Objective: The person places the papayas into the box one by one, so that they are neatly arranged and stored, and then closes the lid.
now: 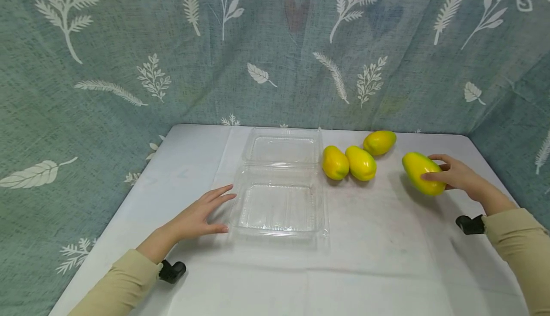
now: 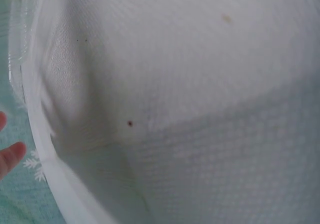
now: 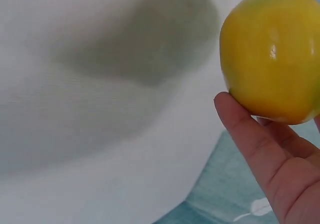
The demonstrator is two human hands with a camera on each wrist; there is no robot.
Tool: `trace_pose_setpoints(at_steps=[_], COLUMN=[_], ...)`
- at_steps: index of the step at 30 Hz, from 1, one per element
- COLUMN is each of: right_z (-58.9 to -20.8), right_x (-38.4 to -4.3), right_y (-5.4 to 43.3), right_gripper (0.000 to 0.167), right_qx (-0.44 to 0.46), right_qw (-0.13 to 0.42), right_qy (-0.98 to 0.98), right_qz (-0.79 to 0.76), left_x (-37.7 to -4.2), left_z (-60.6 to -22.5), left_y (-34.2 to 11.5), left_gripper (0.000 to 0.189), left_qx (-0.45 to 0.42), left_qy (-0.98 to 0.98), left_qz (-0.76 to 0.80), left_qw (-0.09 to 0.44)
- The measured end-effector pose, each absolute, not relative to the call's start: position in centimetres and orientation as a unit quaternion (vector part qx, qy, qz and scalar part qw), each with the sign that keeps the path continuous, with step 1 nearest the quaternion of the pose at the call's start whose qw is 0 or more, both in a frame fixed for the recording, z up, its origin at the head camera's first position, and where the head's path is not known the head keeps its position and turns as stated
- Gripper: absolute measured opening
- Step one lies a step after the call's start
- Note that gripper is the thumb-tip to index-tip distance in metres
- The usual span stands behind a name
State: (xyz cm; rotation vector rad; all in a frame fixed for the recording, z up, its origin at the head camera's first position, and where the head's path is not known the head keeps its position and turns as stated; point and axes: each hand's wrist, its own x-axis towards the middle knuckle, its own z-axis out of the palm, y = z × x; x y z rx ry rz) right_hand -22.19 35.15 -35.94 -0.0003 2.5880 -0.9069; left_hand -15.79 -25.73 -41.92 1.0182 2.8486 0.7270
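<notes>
A yellow-green mango is gripped in my right hand, thumb on the near side and fingers behind. The right wrist view shows the mango raised off the cloth, its shadow beneath. My left hand has its fingers spread at the left edge of a clear plastic clamshell box; whether they touch it I cannot tell. The box lies unfolded, its lid flat behind the base. Only two fingertips show in the left wrist view.
Three more mangoes rest right of the box: one beside its edge, another against that, a third farther back. A white cloth covers the table. Green leaf-patterned fabric hangs behind and at both sides.
</notes>
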Motion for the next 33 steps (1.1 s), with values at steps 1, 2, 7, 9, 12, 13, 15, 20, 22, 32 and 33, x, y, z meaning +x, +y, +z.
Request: trace_pose_setpoints(at_steps=[1,2,7,9,12,13,15,20,22,32,33], right_z=[-35.6,-35.3,-33.9,-33.3,-32.7,-32.5,-32.1,-31.1,-30.7,-29.0,-28.9], right_x=[-22.3,-22.3,-22.7,-22.8,-23.0,-23.0,-23.2,-23.3,-23.3,-23.7,-23.7], right_y=[35.0,34.9,34.5,34.3,33.9,33.8,33.5,32.8,32.5,30.0,29.7], right_gripper=[0.087,0.088,0.089,0.089,0.089,0.089,0.090,0.091,0.091,0.092,0.092], right_qx=[-0.002,-0.003,0.000,0.001,-0.003,-0.004,-0.006,-0.010,-0.011,-0.025,-0.027], right_qw=[0.198,0.198,0.196,0.196,0.192,0.190,0.188,0.182,0.178,0.170,0.168], right_qy=[0.925,0.925,0.925,0.923,0.921,0.922,0.923,0.924,0.925,0.925,0.925], right_qz=[-0.325,-0.323,-0.327,-0.331,-0.338,-0.337,-0.337,-0.336,-0.335,-0.339,-0.339], left_x=[-15.8,-15.8,-15.8,-15.8,-15.8,-15.8,-15.8,-15.8,-15.9,-15.7,-15.7], left_z=[-41.9,-41.9,-41.9,-41.9,-41.8,-41.8,-41.9,-42.0,-42.0,-41.9,-41.9], left_y=[-25.7,-25.8,-25.7,-25.7,-25.7,-25.7,-25.7,-25.8,-25.8,-25.7,-25.7], left_gripper=[0.075,0.075,0.074,0.074,0.074,0.074,0.074,0.074,0.074,0.075,0.075], left_qx=[0.328,0.331,0.333,0.333,0.334,0.334,0.334,0.332,0.330,0.327,0.326], left_qy=[0.915,0.915,0.915,0.915,0.914,0.914,0.914,0.916,0.916,0.917,0.917], left_qz=[0.232,0.229,0.225,0.227,0.229,0.230,0.228,0.225,0.227,0.228,0.228], left_qw=[0.014,0.011,0.011,0.014,0.014,0.013,0.012,0.015,0.016,0.022,0.023])
